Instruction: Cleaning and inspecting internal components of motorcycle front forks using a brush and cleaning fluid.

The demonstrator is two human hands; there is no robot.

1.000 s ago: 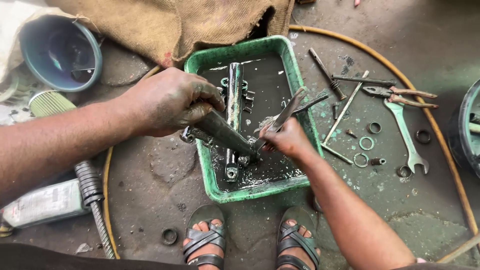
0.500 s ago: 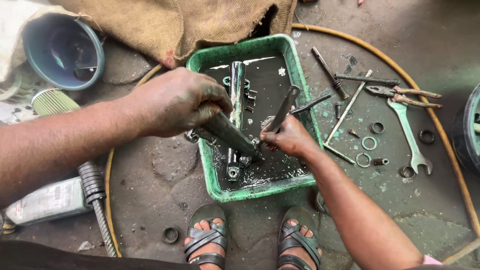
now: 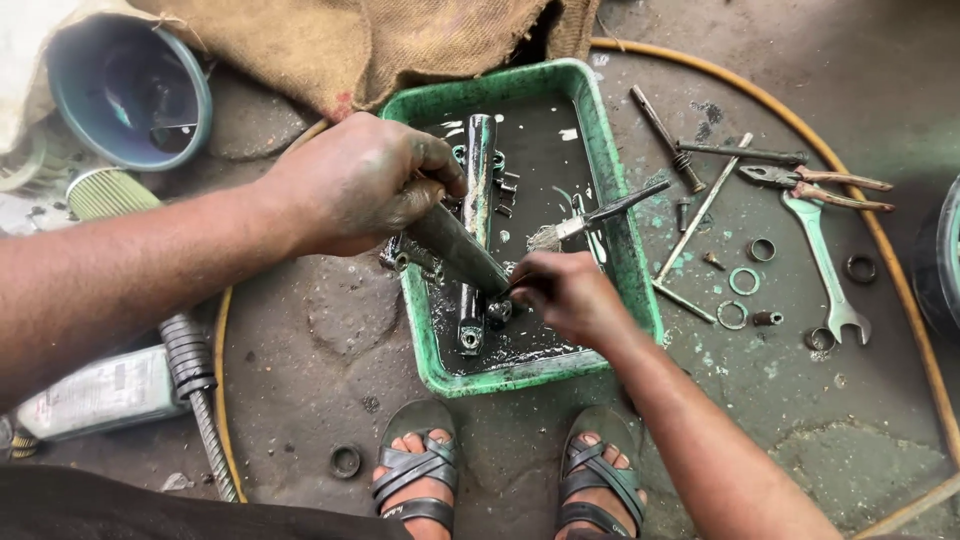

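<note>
**Brush lifted clear of the part over the green tray**

Since half a second ago the brush has swung up and away from the metal tube, its bristles now raised over the dark liquid rather than pressed to the part, while the left hand has kept its hold.

Nearest the camera, two sandalled feet stand on the stained concrete floor, just below the tray's front rim. The green tray sits on the floor and holds black, oily liquid, a long upright metal cylinder and small fittings.

The right hand is closed, fingertips pinching the lower end of the brush handle close to the tube's tip. The left hand is wrapped firmly around the upper end of the slanted metal tube, which angles down into the tray.

To do this well, I judge the tube should stay low over the tray so drips fall back in, and be turned in the left grip so the bristles reach every side.

Farther out lie a spanner, pliers, rods and rings; beyond, a blue bucket and burlap sacking.
</note>
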